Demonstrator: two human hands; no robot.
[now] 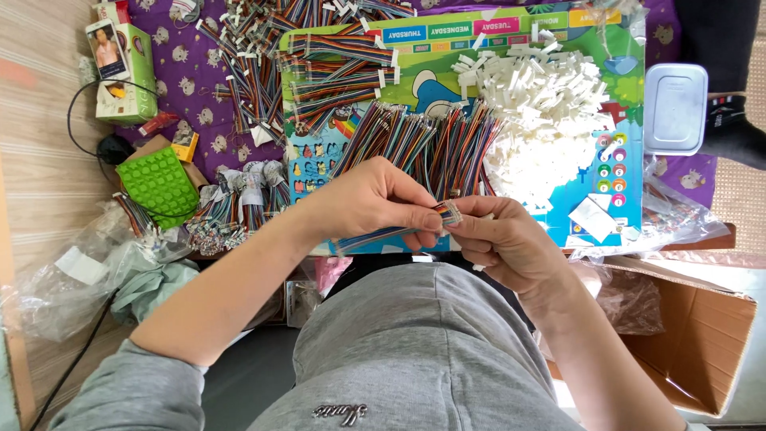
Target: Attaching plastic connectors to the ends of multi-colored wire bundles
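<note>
My left hand [375, 201] pinches a flat rainbow-coloured ribbon cable [375, 236] near its end, the cable trailing left under the hand. My right hand [499, 235] meets it from the right and grips the cable's tip with a small white connector [451, 211] between thumb and fingers. Both hands hover over the front edge of a colourful picture board [614, 172]. Just beyond them lies a fan of loose rainbow cables [431, 140] and a heap of white plastic connectors [542, 96].
Bundles of finished cables [335, 72] lie at the back, more tied bundles [239, 203] at the left. A green bumpy pad [158, 185], a small box [132, 72], a white lidded container [675, 108], plastic bags [72, 271] and an open cardboard box [702, 335] surround the board.
</note>
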